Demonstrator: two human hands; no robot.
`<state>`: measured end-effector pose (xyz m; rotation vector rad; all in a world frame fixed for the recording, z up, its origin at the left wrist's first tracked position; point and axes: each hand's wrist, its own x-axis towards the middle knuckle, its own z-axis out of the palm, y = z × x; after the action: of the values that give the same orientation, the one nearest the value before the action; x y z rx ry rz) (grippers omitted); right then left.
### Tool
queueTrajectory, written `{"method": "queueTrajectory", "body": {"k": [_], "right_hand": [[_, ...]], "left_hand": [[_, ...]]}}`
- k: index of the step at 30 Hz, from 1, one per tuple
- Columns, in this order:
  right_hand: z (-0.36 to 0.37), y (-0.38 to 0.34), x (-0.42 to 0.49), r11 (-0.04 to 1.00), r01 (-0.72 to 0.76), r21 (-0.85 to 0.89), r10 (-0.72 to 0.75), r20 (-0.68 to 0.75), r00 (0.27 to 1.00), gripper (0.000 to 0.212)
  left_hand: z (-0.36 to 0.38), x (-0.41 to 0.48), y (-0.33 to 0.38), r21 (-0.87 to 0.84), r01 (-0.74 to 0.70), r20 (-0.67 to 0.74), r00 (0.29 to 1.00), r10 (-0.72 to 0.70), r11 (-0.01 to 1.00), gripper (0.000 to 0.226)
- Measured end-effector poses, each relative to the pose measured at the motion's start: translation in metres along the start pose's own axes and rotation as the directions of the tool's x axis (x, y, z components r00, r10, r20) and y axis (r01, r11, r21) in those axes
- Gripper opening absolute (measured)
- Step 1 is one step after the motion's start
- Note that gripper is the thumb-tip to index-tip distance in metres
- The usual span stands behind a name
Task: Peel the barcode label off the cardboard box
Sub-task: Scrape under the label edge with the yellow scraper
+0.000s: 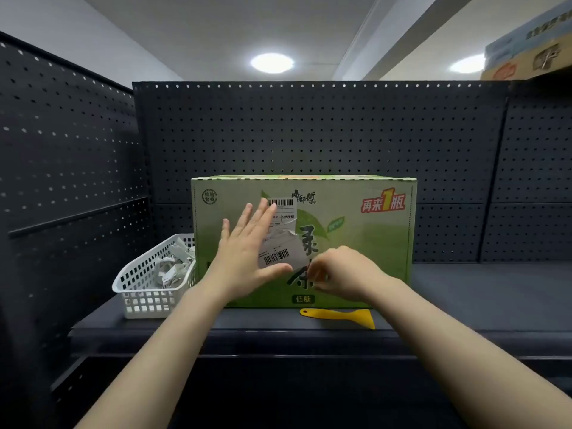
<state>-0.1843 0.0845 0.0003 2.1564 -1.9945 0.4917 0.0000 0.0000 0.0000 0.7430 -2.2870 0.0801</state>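
while a white basket (145, 283) of paper scraps sits at far left on the shelf (464, 292), the left hand (247, 258) lies flat and open against the green cardboard box (356, 243), bracing it. the barcode label (280, 239), partly lifted at mid-front, is pinched at its lower corner by the right hand (346, 274), fingers curled shut; a slow, low pull should best avoid tearing, with the yellow scraper (343, 317) unused below.

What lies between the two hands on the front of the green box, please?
In the head view, the half-peeled barcode label on the cardboard box sits between the left hand and right hand.
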Motion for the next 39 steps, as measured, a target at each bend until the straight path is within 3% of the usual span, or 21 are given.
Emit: {"method": "queueTrajectory", "body": {"k": [4,9,14,19,21,27,31,34,36,39], "right_hand": [[0.016,0.004,-0.001,0.983,-0.073,-0.166,0.099,0.159,0.982,0.017],[0.023,0.011,-0.004,0.982,-0.056,-0.178,0.102,0.26,0.96,0.019],[0.026,0.013,-0.003,0.987,-0.049,-0.154,0.091,0.281,0.955,0.023],[0.029,0.009,-0.005,0.969,-0.001,-0.248,0.063,0.244,0.968,0.009],[0.028,0.008,-0.006,0.961,0.029,-0.275,0.036,0.23,0.973,0.013],[0.027,0.003,-0.005,0.978,0.056,-0.201,-0.038,0.095,0.995,0.018],[0.01,-0.006,0.002,0.98,0.085,0.179,-0.052,-0.18,0.982,0.016],[-0.006,-0.012,0.006,0.894,0.172,0.413,0.021,-0.423,0.906,0.016],[-0.01,-0.012,0.011,0.894,0.209,0.395,0.015,-0.494,0.869,0.013],[0.008,-0.008,0.015,0.925,0.178,0.336,0.005,-0.48,0.877,0.008]], "left_hand": [[0.012,-0.004,0.001,0.07,-0.003,0.004,1.0,0.003,0.998,0.098],[0.019,-0.001,0.003,0.07,-0.005,-0.016,1.0,0.006,0.998,0.096],[0.022,-0.002,0.006,0.054,-0.002,-0.013,1.0,0.003,0.999,0.096],[0.023,-0.003,0.005,0.048,-0.004,-0.015,1.0,0.005,0.999,0.095],[0.023,-0.004,0.005,0.048,0.001,-0.006,1.0,0.0,0.999,0.094],[0.022,-0.006,0.004,0.031,-0.003,-0.012,1.0,0.003,1.0,0.08],[0.02,-0.005,-0.001,-0.002,0.003,-0.034,0.999,-0.003,1.0,0.071],[0.017,-0.003,-0.004,-0.05,0.001,-0.09,0.996,-0.005,0.999,0.067],[0.016,-0.001,-0.004,-0.045,-0.034,-0.118,0.993,0.029,0.998,0.07],[0.03,-0.005,-0.003,0.07,-0.109,-0.09,0.989,0.116,0.992,0.067]]}}
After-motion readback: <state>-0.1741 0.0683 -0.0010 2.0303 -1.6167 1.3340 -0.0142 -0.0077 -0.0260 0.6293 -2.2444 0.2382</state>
